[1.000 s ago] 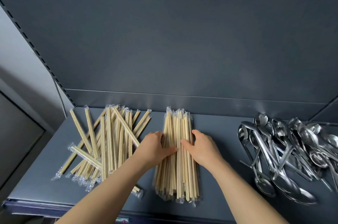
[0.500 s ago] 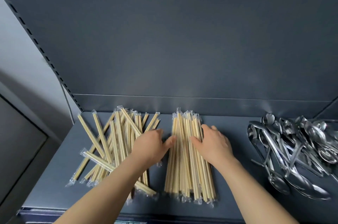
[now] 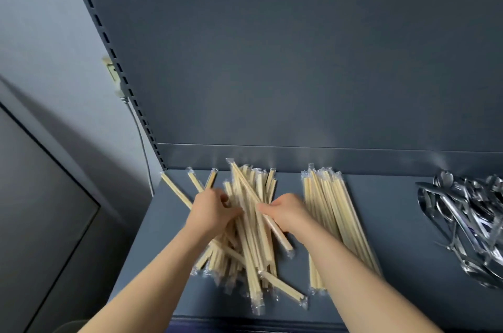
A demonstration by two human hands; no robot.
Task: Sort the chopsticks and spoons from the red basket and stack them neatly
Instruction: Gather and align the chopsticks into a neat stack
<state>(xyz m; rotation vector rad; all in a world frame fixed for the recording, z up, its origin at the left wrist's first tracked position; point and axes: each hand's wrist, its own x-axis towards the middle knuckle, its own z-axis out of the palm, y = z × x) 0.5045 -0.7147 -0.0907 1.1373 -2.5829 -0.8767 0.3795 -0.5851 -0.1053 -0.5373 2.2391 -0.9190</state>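
A loose, crossed pile of plastic-wrapped wooden chopsticks [image 3: 246,245] lies on the grey shelf [image 3: 402,237]. My left hand [image 3: 211,210] has its fingers curled into the pile's left side. On the pile's right side my right hand [image 3: 285,211] curls its fingers round some wrapped pairs. A straight, aligned stack of wrapped chopsticks [image 3: 333,207] lies to the right of my right hand, partly under my forearm. A heap of metal spoons [image 3: 468,224] sits at the far right. The red basket is out of view.
The shelf's upright grey back panel [image 3: 299,74] stands right behind the piles. A slotted upright post [image 3: 119,68] and a cable [image 3: 141,139] run down the left. The shelf's front edge [image 3: 245,321] is close below the pile.
Both hands left the aligned stack and moved left onto the loose pile, where their fingers now curl into it. The view has shifted left.
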